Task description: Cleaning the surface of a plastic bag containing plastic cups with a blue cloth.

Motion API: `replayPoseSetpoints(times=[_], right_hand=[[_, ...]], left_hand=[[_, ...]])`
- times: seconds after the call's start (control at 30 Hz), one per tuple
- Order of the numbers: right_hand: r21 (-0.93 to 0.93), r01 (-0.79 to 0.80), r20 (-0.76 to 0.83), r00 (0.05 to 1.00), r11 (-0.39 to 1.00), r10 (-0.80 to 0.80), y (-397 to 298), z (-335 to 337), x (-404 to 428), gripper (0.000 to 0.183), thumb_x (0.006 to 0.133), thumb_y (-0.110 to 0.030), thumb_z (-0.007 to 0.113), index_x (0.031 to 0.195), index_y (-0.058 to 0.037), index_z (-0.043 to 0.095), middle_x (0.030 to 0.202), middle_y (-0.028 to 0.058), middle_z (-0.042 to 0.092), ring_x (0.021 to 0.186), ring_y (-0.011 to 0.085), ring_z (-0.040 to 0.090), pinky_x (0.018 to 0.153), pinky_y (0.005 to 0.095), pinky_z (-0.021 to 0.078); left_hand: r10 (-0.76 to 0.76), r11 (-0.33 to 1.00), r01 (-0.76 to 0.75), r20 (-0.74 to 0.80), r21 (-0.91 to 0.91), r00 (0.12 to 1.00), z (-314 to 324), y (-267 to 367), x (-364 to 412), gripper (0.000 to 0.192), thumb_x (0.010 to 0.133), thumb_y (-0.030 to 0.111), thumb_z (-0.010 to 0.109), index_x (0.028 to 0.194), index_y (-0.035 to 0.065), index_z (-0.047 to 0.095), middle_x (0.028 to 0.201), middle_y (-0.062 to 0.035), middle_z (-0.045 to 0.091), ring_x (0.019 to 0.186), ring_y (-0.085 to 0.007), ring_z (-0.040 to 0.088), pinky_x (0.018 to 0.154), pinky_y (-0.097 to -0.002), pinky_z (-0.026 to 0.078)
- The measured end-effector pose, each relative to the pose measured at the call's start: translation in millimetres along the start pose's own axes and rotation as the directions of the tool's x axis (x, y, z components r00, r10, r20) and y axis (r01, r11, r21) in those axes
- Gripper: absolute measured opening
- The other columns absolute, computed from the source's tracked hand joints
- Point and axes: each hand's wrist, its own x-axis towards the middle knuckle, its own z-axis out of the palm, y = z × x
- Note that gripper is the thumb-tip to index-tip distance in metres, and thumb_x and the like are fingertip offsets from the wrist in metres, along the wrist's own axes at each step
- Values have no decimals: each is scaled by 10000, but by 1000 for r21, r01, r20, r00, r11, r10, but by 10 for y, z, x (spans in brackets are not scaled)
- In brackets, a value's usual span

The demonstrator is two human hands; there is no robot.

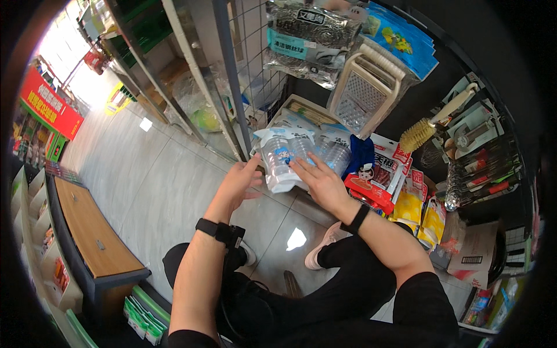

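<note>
A white-edged clear pack of ridged, stacked plastic ware (282, 158), probably disposable cups, lies at the front of the low shelf. My right hand (324, 185) reaches over it from the right, its fingertips resting on the front. Just left of the pack is my left hand (240, 185), fingers apart and palm turned towards it, with nothing held; whether its thumb touches the pack I cannot tell. A similar pack (335, 154) sits behind to the right, beside a dark blue cloth-like item (360, 154).
Hanging above are a packaged grater (359, 91), steel-wool scourers (311, 41) and a brush (417, 135). Bags of dried chillies (378, 172) and yellow packets (409, 200) stand at the right. A wire-mesh panel (250, 56) and metal rack post (237, 82) rise at the left. A wooden-topped cabinet (93, 230) stands across the tiled aisle (152, 174).
</note>
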Motion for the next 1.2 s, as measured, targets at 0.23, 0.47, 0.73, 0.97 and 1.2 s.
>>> replayPoseSetpoints(times=[0.23,0.47,0.73,0.97,1.2], right_hand=[[-38,223,7,975,974,-223,-518,-417,-200,538,872,-149,559,1404,-208,506,1424,51,517,1324,341,467,1023,467,469],[435,9,32,999,901,-25,-181,-763,-225,306,871,-294,691,1072,-62,702,1112,157,686,1050,349,640,911,403,516],[-77,-727,112,674,683,730,1151,-427,-473,633,828,-416,723,1279,-11,540,1228,251,590,1112,435,582,917,481,504],[-272,-789,76,553,551,830,1309,-7,-424,736,828,-445,725,1352,-8,447,1258,186,587,1189,364,545,917,479,514],[17,-792,-98,606,610,789,1787,210,-545,364,904,-291,606,1120,3,600,1073,225,646,938,391,654,806,470,547]], left_hand=[[157,912,21,397,-410,904,61,-335,13,504,988,361,580,1326,1,481,1198,-123,637,1029,-230,657,845,-413,567],[308,925,-208,304,-318,902,47,-293,-164,500,887,120,711,1318,32,473,1237,-101,617,1082,-201,626,919,-370,530],[339,935,-298,250,-190,907,27,-306,-245,516,854,85,717,1305,20,473,1219,-97,624,1098,-184,608,961,-346,481],[332,928,-299,131,-220,934,-19,-230,-193,473,886,162,691,1287,15,488,1164,-87,625,1022,-184,619,878,-342,515],[351,924,-306,190,-231,917,27,-199,-271,467,898,154,667,1302,13,478,1177,-95,623,1013,-182,629,872,-338,530]])
